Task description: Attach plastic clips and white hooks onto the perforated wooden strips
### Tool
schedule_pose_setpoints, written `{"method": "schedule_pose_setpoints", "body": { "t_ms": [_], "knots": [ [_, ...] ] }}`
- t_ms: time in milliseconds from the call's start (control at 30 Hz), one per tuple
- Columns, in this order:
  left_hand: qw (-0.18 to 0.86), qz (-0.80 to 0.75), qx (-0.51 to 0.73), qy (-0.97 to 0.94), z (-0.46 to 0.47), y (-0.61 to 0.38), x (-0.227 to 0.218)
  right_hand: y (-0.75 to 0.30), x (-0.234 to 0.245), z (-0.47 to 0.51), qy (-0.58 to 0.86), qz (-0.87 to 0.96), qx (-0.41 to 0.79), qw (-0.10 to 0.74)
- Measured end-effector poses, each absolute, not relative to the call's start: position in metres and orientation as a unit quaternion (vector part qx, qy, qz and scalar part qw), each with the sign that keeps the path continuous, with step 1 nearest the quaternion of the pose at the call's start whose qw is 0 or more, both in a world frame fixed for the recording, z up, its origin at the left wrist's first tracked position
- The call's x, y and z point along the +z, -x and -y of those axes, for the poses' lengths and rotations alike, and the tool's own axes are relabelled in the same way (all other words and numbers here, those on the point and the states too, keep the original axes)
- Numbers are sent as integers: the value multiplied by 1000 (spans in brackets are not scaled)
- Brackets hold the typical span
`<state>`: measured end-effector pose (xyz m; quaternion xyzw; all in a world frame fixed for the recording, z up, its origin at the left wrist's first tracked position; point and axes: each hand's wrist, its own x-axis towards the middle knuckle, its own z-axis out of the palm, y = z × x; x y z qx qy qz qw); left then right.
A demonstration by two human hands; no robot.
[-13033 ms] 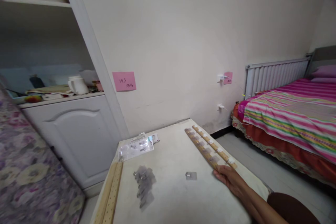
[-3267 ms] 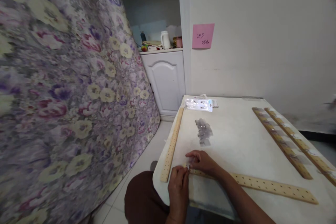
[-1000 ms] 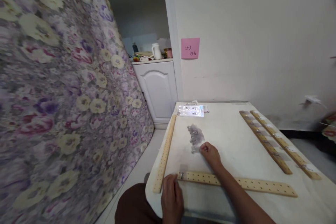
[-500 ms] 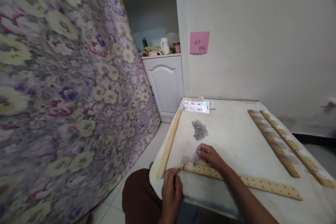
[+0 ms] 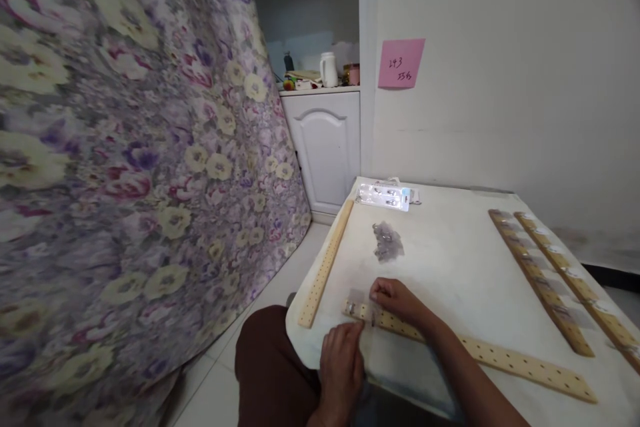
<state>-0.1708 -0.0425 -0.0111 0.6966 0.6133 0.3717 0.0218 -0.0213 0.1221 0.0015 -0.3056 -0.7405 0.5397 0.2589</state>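
Observation:
A pale wooden strip with rows of holes (image 5: 520,359) lies along the near side of the table. My right hand (image 5: 397,298) is above it, its fingers pinched on a small clear plastic piece (image 5: 369,312) at the strip. My left hand (image 5: 343,355) has its fingers curled, and its tips meet the strip's near edge just below that piece. Whether they grip anything is hard to see. Close to the strip's left end sits a small metal clip (image 5: 351,307) with a clear piece attached. Beyond my hands lies a pile of similar clear pieces with metal parts (image 5: 387,242).
Another holed wooden strip (image 5: 327,263) runs along the table's left edge. On the right lie two strips (image 5: 537,280) (image 5: 565,260) bearing clear pieces. Clear packaging (image 5: 383,196) rests at the back of the white table (image 5: 450,247). A floral curtain (image 5: 150,180) hangs at left.
My left hand has shifted right along the strip's near edge. My right hand, still pinched, has come slightly closer to the strip's left end with the clear piece. The view has turned a little left.

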Motion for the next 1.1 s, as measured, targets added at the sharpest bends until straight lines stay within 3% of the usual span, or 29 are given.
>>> {"method": "schedule_pose_setpoints", "body": {
  "t_ms": [200,1100],
  "knots": [
    [-6,-626,315,-713,41,167,-11,20,2,-121,303,750,530,255],
    [-1,-633,296,-715,40,150,-5,5,14,-116,318,754,521,244]
  ]
}}
